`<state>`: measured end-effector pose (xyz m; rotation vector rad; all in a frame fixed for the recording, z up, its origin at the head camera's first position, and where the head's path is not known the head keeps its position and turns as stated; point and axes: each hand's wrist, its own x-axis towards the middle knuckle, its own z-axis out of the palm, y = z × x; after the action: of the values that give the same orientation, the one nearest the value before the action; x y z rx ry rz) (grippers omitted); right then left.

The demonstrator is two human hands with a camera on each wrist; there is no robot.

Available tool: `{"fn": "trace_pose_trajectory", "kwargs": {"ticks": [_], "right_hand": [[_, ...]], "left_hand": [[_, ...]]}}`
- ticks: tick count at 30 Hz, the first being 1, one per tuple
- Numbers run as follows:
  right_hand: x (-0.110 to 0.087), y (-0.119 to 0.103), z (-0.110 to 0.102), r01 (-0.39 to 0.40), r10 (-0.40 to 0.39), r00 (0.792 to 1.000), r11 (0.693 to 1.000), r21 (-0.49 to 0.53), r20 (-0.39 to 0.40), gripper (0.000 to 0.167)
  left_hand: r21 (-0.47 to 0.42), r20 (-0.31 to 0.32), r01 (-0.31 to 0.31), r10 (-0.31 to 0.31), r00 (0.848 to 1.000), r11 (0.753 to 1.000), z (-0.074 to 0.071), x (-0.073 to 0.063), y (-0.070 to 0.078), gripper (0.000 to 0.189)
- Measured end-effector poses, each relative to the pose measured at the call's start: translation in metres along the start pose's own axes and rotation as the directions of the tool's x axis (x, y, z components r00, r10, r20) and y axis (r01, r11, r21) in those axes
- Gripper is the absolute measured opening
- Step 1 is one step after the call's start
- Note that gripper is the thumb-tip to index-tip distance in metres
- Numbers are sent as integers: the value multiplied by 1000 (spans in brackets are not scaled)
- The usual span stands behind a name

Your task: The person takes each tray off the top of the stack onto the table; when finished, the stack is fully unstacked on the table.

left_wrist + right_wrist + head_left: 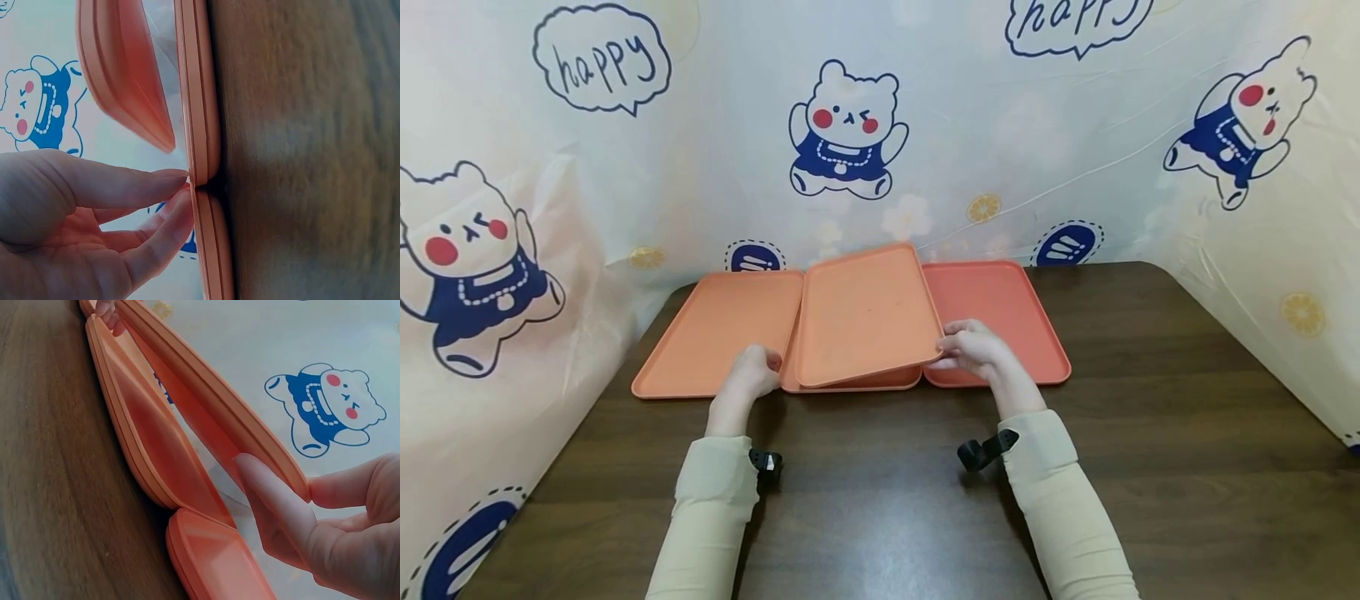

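A light orange tray is tilted above the middle tray, its right side raised. My right hand pinches its near right corner between thumb and fingers. Where the left tray meets the middle one, my left hand has its thumb and forefinger tips together at the rims, in a pinch. In the left wrist view, the raised tray stands apart from those fingertips. A redder coral tray lies to the right, below and behind my right hand.
The three lower trays stand side by side on a dark wooden table, near its back edge. Behind them hangs a pale curtain printed with cartoon bears. A black camera is strapped at my right cuff and another at my left.
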<state>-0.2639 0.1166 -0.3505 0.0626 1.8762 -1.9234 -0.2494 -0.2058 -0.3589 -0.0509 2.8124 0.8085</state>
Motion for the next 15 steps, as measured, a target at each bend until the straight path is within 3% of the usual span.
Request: {"fn": "trace_pose_trajectory", "kwargs": {"ticks": [15], "right_hand": [[-10,3,-11,-1,1,1000,1000,30,4,52]], "left_hand": [[-7,1,18,-18,1000,1000,1,2,-1,40]]}}
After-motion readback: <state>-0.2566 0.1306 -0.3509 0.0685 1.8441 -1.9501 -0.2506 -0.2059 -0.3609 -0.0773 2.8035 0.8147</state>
